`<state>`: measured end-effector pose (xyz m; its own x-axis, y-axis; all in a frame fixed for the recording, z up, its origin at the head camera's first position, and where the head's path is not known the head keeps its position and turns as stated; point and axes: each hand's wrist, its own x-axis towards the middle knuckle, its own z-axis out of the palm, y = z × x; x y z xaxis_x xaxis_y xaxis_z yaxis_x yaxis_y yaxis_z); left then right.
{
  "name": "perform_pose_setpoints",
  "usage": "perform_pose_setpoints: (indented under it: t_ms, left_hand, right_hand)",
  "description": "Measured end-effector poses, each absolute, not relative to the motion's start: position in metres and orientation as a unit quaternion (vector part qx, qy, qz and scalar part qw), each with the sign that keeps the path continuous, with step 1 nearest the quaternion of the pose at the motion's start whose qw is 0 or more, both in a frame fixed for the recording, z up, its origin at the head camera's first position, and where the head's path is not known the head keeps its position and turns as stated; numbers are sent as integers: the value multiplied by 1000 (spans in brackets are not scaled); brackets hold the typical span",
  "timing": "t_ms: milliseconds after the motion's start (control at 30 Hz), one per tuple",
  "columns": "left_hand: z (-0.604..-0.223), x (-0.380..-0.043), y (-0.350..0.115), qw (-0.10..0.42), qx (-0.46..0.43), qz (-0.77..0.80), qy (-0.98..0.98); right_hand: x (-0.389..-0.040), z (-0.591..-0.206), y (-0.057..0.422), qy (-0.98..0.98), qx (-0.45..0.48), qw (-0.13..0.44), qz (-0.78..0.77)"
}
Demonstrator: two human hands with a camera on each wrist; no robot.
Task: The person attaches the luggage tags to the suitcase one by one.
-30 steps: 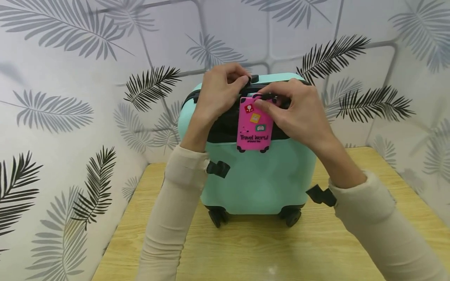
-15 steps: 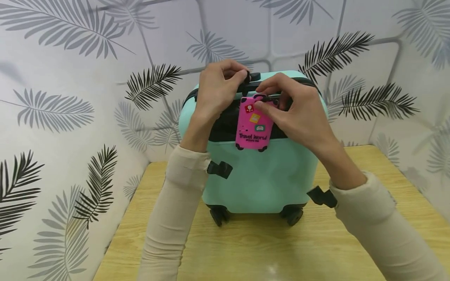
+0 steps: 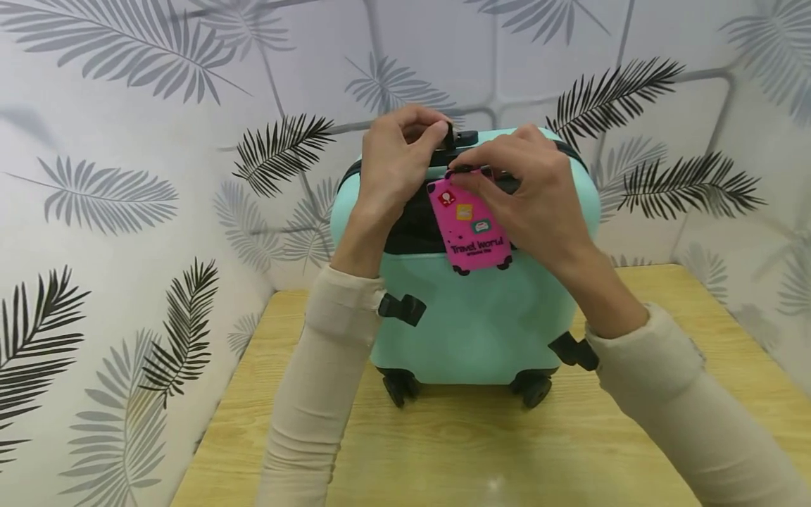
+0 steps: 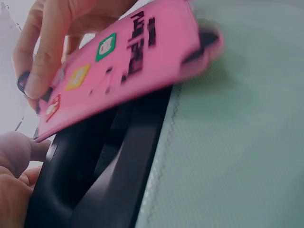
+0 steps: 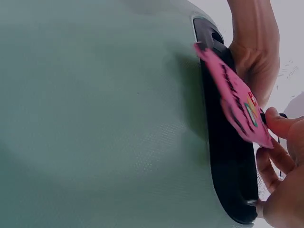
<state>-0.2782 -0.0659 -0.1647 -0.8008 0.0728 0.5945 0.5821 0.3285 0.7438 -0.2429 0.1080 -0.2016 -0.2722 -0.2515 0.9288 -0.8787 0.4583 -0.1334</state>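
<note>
A pink luggage tag [image 3: 472, 222] printed "Travel World" hangs tilted in front of a mint-green suitcase [image 3: 475, 317], its lower end toward the right. My right hand [image 3: 538, 190] pinches the tag's top edge between thumb and fingers. My left hand [image 3: 399, 158], at the suitcase's top edge, pinches a black strap [image 3: 450, 136] between thumb and index finger. In the left wrist view the tag [image 4: 133, 57] lies over the black handle recess [image 4: 66, 180]. From the right wrist view, the tag [image 5: 235, 95] stands out from the suitcase front, with the right thumb [image 5: 278, 122] on its upper end.
The suitcase stands upright on its black wheels [image 3: 532, 389] on a wood-grain table [image 3: 443, 451]. Behind and at the sides are pale walls [image 3: 158, 176] with a leaf pattern. Black wrist mounts [image 3: 402, 308] sit at both cuffs.
My right hand has shifted slightly left along the suitcase top, and the tag has gone from nearly upright to tilted, its lower end swinging right. My left hand keeps its pinch.
</note>
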Motion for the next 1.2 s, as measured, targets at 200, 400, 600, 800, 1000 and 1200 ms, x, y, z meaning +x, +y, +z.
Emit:
perform_pose_setpoints:
  t_ms: [200, 400, 600, 800, 1000, 1200]
  left_hand:
    - [-164, -277, -67, 227, -235, -508, -797]
    - [-162, -276, -68, 218, -250, -463, -822]
    - [-163, -275, -66, 230, -236, -471, -818]
    - [-165, -276, -68, 251, -245, -519, -779]
    - [-168, -277, -70, 249, -272, -562, -741]
    - [-170, -276, -71, 243, -262, -519, -777]
  right_hand:
    - [-245, -202, 105, -734, 379, 443, 349]
    - [-247, -203, 104, -710, 393, 483, 329]
    - [-246, -205, 103, -716, 365, 493, 332]
    - [-247, -201, 99, -752, 334, 459, 335]
    - [-249, -194, 98, -771, 318, 440, 334]
    - [-249, -198, 99, -765, 322, 441, 340]
